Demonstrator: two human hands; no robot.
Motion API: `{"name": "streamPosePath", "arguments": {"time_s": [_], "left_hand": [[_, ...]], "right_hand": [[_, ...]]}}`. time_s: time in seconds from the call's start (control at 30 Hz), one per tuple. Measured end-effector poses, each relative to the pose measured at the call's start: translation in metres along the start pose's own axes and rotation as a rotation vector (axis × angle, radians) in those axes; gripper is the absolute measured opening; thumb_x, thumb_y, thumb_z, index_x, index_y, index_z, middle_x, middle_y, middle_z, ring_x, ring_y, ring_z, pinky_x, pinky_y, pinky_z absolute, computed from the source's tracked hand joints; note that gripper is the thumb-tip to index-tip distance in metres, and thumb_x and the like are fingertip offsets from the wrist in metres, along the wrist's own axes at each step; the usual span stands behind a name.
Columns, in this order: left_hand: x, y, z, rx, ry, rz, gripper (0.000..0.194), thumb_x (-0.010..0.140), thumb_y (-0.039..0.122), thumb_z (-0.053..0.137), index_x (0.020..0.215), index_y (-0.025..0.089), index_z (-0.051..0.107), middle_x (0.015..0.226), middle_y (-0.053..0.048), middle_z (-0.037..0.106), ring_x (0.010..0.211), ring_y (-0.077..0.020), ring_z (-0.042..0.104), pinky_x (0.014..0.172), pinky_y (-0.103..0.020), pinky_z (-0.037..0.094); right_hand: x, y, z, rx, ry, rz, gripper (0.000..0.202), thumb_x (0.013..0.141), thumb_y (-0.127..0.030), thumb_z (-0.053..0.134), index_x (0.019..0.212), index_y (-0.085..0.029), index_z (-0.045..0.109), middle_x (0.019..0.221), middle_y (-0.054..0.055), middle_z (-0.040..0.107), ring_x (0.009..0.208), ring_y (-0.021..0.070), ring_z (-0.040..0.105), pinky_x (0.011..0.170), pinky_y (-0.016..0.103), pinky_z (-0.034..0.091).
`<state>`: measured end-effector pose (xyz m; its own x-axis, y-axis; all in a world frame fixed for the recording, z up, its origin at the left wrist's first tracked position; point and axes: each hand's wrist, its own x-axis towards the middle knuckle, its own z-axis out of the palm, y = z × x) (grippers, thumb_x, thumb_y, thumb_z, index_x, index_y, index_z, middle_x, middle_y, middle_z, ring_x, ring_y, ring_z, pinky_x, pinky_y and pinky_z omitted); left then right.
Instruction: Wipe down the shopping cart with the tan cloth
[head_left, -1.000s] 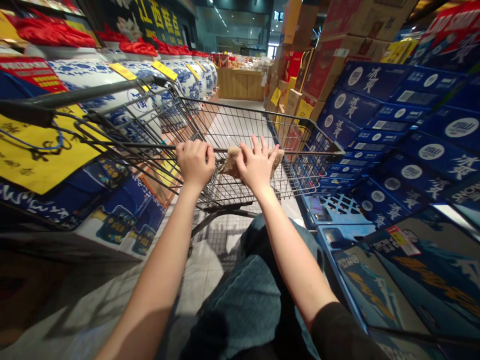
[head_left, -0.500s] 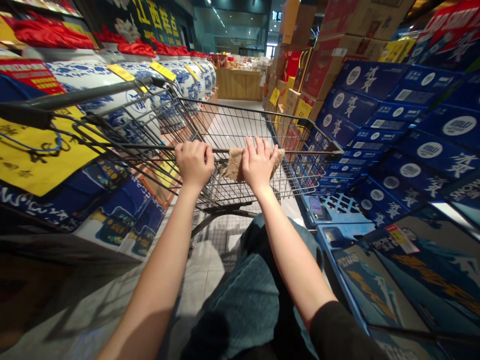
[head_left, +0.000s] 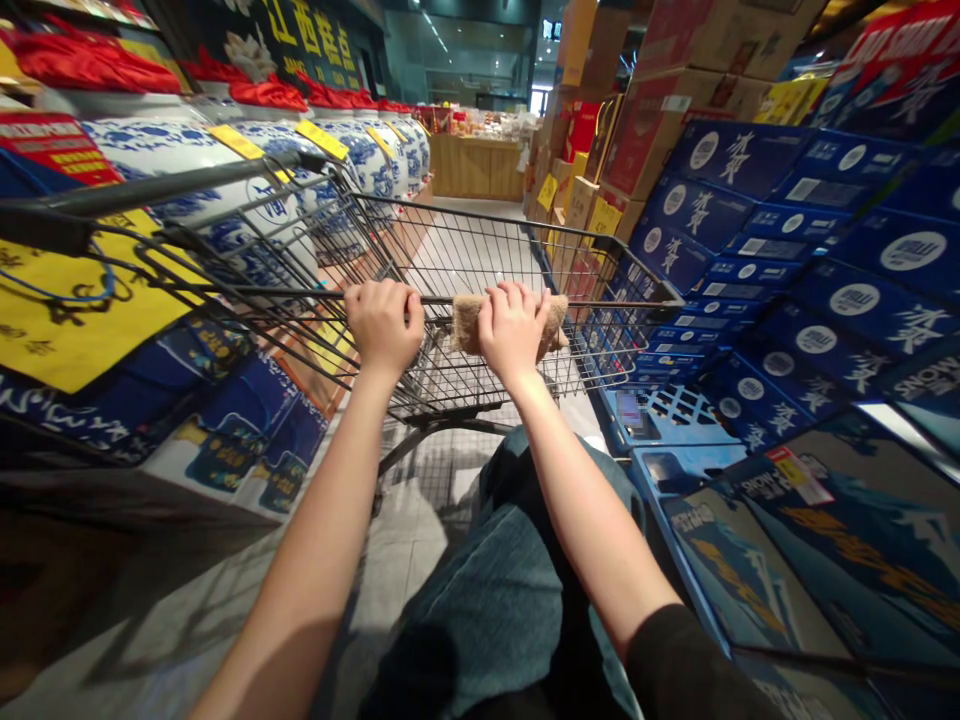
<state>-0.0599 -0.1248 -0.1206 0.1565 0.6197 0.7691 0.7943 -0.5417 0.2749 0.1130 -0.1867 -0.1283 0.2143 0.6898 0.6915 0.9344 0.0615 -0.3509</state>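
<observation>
In front of me is a dark wire shopping cart (head_left: 480, 240), turned sideways, with its push handle (head_left: 90, 200) at the left. My left hand (head_left: 385, 328) is wrapped over the near top rim of the basket. A brown fuzzy cloth (head_left: 466, 325) is draped over the same rim, further right. My right hand (head_left: 513, 330) lies over this cloth, fingers curled across the rim, pressing the cloth against the wire. Beneath the palms the grip is hidden.
Blue-and-white jars (head_left: 135, 150) with red cloth tops line the left, behind gift boxes (head_left: 232, 440) and a yellow sign (head_left: 75, 330). Stacked blue cartons (head_left: 720, 210) rise at the right on a blue pallet (head_left: 682, 460). A wooden counter (head_left: 480, 168) stands far ahead.
The right hand's fingers, more stretched before, are now curled down over the cloth and rim. The left hand keeps its hold. The view has shifted very slightly.
</observation>
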Motion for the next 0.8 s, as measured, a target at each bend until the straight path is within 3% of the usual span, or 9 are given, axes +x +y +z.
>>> {"name": "streamPosePath", "arguments": {"time_s": [0.17, 0.23, 0.37, 0.47, 0.6, 0.67, 0.8], "left_hand": [[0.0, -0.002, 0.001, 0.009, 0.023, 0.016, 0.027, 0.098, 0.036, 0.043, 0.09, 0.022, 0.064, 0.097, -0.012, 0.067, 0.109, -0.0347, 0.058, 0.105, -0.056, 0.032], [0.0, -0.003, 0.002, 0.015, 0.028, 0.024, 0.028, 0.098, 0.037, 0.043, 0.09, 0.022, 0.064, 0.096, -0.011, 0.067, 0.108, -0.034, 0.058, 0.104, -0.055, 0.033], [0.0, -0.005, 0.003, 0.005, 0.04, 0.034, 0.029, 0.099, 0.037, 0.042, 0.09, 0.023, 0.065, 0.093, -0.01, 0.067, 0.107, -0.0329, 0.059, 0.104, -0.055, 0.033], [0.0, -0.004, 0.004, 0.005, 0.046, 0.034, 0.029, 0.099, 0.037, 0.042, 0.09, 0.022, 0.065, 0.092, -0.01, 0.067, 0.106, -0.0326, 0.058, 0.104, -0.055, 0.032], [-0.001, -0.002, 0.003, 0.042, 0.042, 0.031, 0.03, 0.099, 0.036, 0.041, 0.088, 0.021, 0.065, 0.093, -0.01, 0.068, 0.104, -0.0326, 0.059, 0.102, -0.054, 0.034], [-0.001, -0.001, 0.002, 0.049, 0.038, 0.036, 0.029, 0.099, 0.036, 0.041, 0.089, 0.022, 0.065, 0.094, -0.01, 0.068, 0.104, -0.0324, 0.059, 0.102, -0.054, 0.034], [-0.002, -0.001, 0.001, 0.069, 0.033, 0.056, 0.029, 0.099, 0.035, 0.041, 0.089, 0.023, 0.065, 0.093, -0.009, 0.068, 0.102, -0.031, 0.058, 0.103, -0.052, 0.034]], "right_hand": [[-0.004, -0.003, -0.002, 0.001, -0.128, -0.22, 0.048, 0.105, -0.036, 0.037, 0.149, -0.027, 0.053, 0.159, 0.005, 0.051, 0.152, 0.0261, 0.036, 0.131, 0.058, 0.008], [0.003, 0.009, -0.004, -0.016, -0.107, -0.175, 0.045, 0.105, -0.034, 0.036, 0.144, -0.026, 0.058, 0.159, 0.006, 0.051, 0.153, 0.0246, 0.036, 0.131, 0.056, 0.01], [0.013, 0.034, -0.001, 0.012, 0.056, 0.031, 0.043, 0.104, -0.03, 0.033, 0.119, -0.02, 0.072, 0.148, 0.011, 0.061, 0.148, 0.0256, 0.042, 0.129, 0.061, 0.013], [0.008, 0.028, 0.002, 0.033, 0.102, 0.059, 0.043, 0.103, -0.03, 0.034, 0.118, -0.019, 0.072, 0.146, 0.011, 0.063, 0.147, 0.0273, 0.044, 0.129, 0.064, 0.011], [-0.007, 0.0, 0.006, 0.019, -0.032, -0.133, 0.046, 0.103, -0.035, 0.039, 0.141, -0.023, 0.06, 0.156, 0.008, 0.054, 0.151, 0.0278, 0.038, 0.13, 0.061, 0.008], [-0.008, -0.003, 0.006, 0.032, -0.055, -0.177, 0.047, 0.103, -0.036, 0.039, 0.145, -0.024, 0.057, 0.158, 0.008, 0.052, 0.152, 0.0271, 0.037, 0.13, 0.06, 0.009], [0.003, 0.019, 0.009, 0.043, 0.112, 0.023, 0.045, 0.103, -0.034, 0.034, 0.123, -0.018, 0.07, 0.147, 0.013, 0.061, 0.144, 0.0287, 0.045, 0.129, 0.062, 0.014]]}}
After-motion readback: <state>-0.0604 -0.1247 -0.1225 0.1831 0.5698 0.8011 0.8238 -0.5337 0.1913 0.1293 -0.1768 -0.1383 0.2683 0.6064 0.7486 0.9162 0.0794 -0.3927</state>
